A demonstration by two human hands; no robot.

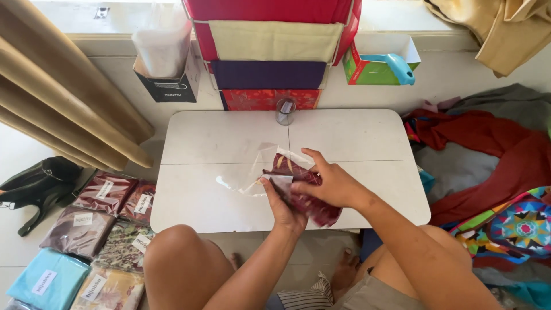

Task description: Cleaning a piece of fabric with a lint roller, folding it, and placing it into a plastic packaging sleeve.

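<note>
Under my hands spreads the low white folding table [229, 201], its seam running across just past my grip, and it gives me a flat surface to work over while I sit with my knees drawn up against its near edge. Off to the right of my grip lies a heap of loose red, grey and patterned cloth [488, 166], well apart from what I hold. Down to the left of my grip, on the floor, sits a cluster of flat packets of folded fabric in clear wrappers with white labels [97, 241], laid side by side so that each label faces up. Beyond my grip, at the far edge of the table, stands a small clear glass jar [285, 111], kept out of the way. Between my hands is the folded dark-red patterned cloth [301, 192], half inside a clear plastic sleeve [252, 172] whose open end trails to the left over the tabletop. My left hand [285, 206] closes from below around the cloth's near end, pinching it with the plastic so the sleeve does not slide. My right hand [333, 183] lies curled over the top, fingers pressing the fold flat.
</note>
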